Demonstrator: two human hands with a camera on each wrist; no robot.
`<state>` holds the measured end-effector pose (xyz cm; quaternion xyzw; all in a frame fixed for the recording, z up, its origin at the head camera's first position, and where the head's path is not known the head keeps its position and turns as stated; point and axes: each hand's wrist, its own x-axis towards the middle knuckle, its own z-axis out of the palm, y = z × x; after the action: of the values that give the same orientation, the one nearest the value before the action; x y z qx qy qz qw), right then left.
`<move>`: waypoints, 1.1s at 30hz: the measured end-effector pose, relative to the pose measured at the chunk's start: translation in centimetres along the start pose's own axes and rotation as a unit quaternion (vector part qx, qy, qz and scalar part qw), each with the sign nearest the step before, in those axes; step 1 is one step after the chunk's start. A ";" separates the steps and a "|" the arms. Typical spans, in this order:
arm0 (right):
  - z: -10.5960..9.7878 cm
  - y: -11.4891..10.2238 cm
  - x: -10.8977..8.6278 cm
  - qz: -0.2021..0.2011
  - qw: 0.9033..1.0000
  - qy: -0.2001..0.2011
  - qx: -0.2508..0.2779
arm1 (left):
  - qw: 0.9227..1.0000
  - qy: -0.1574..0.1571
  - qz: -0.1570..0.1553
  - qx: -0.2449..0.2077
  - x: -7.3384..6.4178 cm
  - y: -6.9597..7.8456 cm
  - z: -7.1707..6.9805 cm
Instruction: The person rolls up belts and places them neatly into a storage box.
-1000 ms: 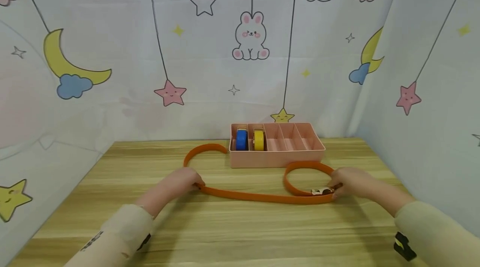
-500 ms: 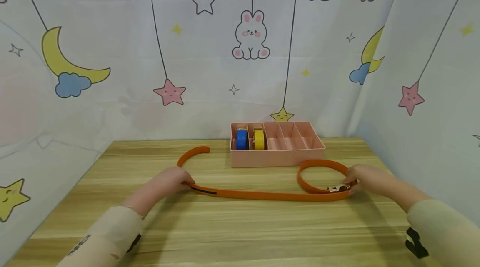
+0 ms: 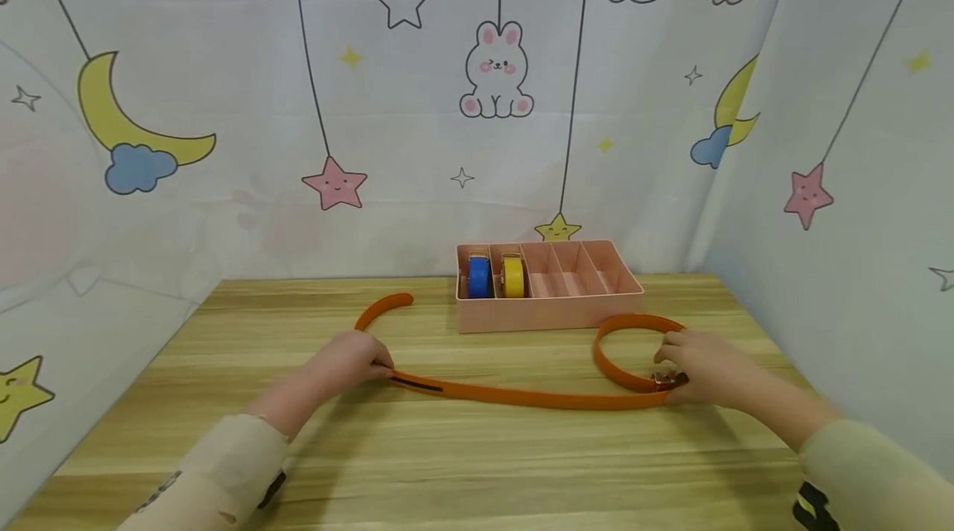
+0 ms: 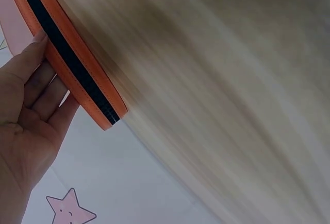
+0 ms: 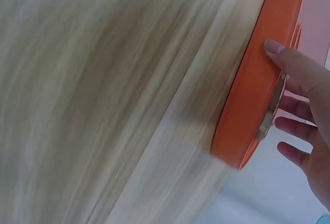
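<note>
The orange belt is on the bench, in front of the pink box. Between the two hands it runs nearly straight; at the right it makes one wide loop, and at the left its free end curves away. The left hand pinches the strap, near a black strip. The right hand grasps the belt at the metal buckle, with the thumb on the outer face. In the box, a blue coil and a yellow coil stand in the two leftmost compartments.

I judge that the step in hand is to arrange the belt for winding, at quite an early stage. The next move probably calls for a steady hold at the buckle, while the left hand guides the long part without twisting.
</note>
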<state>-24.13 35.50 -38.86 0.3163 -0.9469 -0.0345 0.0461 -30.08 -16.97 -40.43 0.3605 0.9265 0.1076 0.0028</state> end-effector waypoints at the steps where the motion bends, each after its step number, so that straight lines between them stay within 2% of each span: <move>1: 0.0 -0.5 0.2 -0.002 1.000 0.008 -0.007 | 1.000 0.000 0.003 0.001 0.1 0.2 0.1; 5: -0.1 -2.4 1.5 -0.020 0.999 0.026 -0.016 | 1.000 -0.003 0.016 -0.003 0.5 1.2 0.3; 13: 0.1 -5.0 5.1 -0.055 0.996 0.032 -0.066 | 1.000 -0.011 0.023 -0.001 0.9 2.8 0.2; 20: 0.2 -7.4 7.5 -0.094 0.993 0.046 -0.052 | 0.999 -0.018 0.037 -0.010 1.1 3.8 0.5; 33: -0.1 -12.8 12.7 -0.150 0.984 0.064 -0.068 | 0.996 -0.039 0.073 -0.023 2.4 7.3 0.8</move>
<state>-26.62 17.68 -39.17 0.4525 -0.8793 -0.0849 0.1223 -26.90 -10.02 -39.56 0.4310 0.8942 0.1144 0.0390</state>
